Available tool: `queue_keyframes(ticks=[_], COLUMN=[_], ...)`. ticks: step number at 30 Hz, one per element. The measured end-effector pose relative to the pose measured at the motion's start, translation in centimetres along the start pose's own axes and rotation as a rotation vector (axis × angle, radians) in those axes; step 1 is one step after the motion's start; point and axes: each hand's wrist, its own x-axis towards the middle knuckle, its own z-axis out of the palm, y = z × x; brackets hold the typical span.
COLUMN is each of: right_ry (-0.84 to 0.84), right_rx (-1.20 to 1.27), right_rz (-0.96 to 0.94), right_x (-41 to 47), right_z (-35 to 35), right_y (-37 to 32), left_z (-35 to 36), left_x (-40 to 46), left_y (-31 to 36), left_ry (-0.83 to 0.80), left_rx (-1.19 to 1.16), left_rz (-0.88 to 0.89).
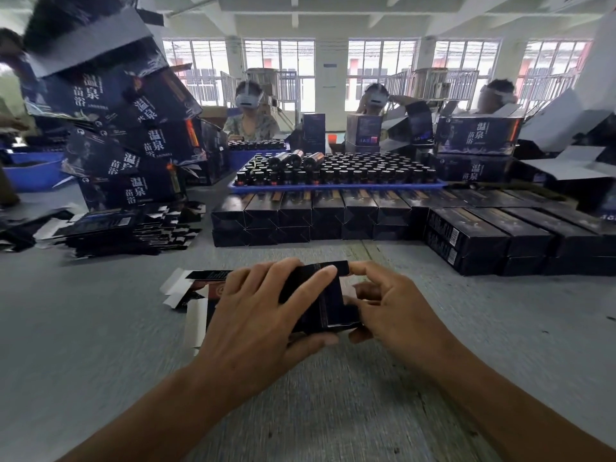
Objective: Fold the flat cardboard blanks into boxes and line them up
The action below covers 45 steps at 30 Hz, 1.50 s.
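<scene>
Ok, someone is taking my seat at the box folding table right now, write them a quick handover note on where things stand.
Left hand: grips the half-folded black box from the top and near side.
Right hand: fingers curled at the box's right end, working the flap.
Flat blanks: pile at far left; a few more blanks lie under the left hand.
Done: folded boxes lined up two layers high ahead, with a second block to the right.
Left: close this box, add it to the row, then fold the remaining blanks.

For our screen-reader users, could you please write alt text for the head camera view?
Both hands, left hand and right hand, grip a dark cardboard box on a grey table; finished boxes line up behind.
</scene>
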Motion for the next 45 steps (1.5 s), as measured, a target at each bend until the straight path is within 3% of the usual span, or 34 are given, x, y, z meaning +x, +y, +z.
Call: queue_keyframes(ticks=[9, 20, 33, 45], right_ry=[0.072, 0.129, 0.232, 0.174], right_rx=[-0.149, -0.328, -0.259, -0.456], right_rz=[-0.089, -0.204, -0.229, -0.328], right_x=[-0.3, -0.7, -0.7, -0.8], right_z=[0.4, 0.9, 1.2, 1.0], right_y=[-0.2, -0.1, -0.1, -0.1], left_z=[0.1, -0.6, 0.0, 0.3], left_x=[-0.3, -0.2, -0.4, -0.3], left_y=[-0.8, -1.2, -1.1, -1.2], left_ry=[0.030, 0.055, 0.105, 0.099], left_rx=[0.021, -0.129, -0.067, -0.017], left_rz=[0.050, 0.023, 0.039, 0.026])
